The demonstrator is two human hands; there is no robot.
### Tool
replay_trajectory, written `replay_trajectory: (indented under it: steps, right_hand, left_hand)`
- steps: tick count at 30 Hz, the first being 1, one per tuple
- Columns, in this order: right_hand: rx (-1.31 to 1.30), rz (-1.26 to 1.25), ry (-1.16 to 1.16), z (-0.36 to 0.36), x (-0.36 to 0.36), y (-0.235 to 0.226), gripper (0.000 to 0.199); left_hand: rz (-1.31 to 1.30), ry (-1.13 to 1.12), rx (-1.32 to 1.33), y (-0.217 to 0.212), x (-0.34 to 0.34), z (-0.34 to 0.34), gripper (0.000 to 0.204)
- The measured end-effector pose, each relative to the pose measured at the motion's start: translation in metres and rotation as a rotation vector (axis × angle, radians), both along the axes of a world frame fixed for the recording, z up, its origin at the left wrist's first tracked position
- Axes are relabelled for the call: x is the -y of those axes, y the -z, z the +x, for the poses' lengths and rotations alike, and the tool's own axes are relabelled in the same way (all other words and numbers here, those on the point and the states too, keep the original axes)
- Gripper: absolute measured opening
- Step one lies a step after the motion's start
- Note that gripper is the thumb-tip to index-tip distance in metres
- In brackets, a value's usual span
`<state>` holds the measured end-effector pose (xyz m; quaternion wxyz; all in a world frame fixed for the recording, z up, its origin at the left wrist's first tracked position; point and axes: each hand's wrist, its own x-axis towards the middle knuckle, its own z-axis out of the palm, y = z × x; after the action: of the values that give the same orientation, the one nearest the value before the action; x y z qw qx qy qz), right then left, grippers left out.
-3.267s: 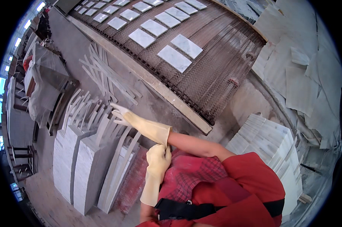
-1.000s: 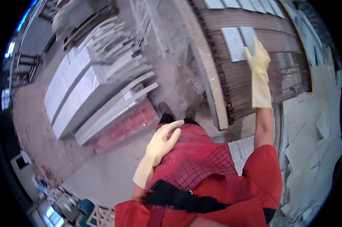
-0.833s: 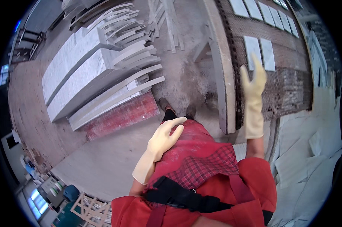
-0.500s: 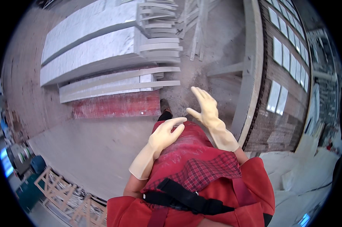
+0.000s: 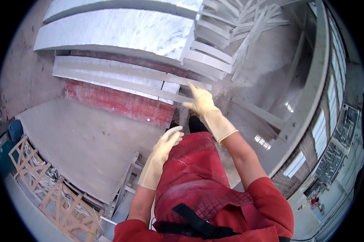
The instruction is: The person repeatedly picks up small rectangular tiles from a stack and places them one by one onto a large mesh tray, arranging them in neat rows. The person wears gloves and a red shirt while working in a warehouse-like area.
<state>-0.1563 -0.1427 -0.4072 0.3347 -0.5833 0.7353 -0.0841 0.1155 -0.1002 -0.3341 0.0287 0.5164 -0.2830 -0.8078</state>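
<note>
My right hand point(image 5: 202, 101), in a cream rubber glove, reaches forward with thumb and fingers apart. Its fingertips are at the right ends of two long thin pale strips; whether they touch cannot be made out. The upper strip point(image 5: 143, 75) and lower strip point(image 5: 125, 85) lie across a white marble piece point(image 5: 172, 87) on a red, dusty support point(image 5: 121, 104). My left hand point(image 5: 165, 144), gloved alike, hovers by the red apron point(image 5: 186, 161), fingers stretched out and holding nothing.
Large white marble blocks point(image 5: 117, 32) stand beyond the strips. Thin offcuts point(image 5: 208, 56) stick out at their right ends, and more lie loose on the floor. A metal-framed table point(image 5: 306, 133) runs along the right. Wooden lattice frames point(image 5: 61, 205) stand lower left.
My view has turned and moved nearer the blocks. My right hand has moved forward and left to the strip ends. My left hand has drawn slightly back and left.
</note>
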Motion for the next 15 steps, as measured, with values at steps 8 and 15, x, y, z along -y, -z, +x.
replay_trajectory:
  steps: [8,15]
  right_hand:
    - [0.01,0.258,-0.058,-0.018,0.066,0.118,0.108]
    - [0.247,0.438,-0.028,-0.011,0.047,0.133,0.077]
  left_hand:
    - [0.139,-0.193,0.215,0.151,0.037,-0.045,0.064]
    - [0.249,-0.289,0.135,0.209,0.055,-0.077,0.056]
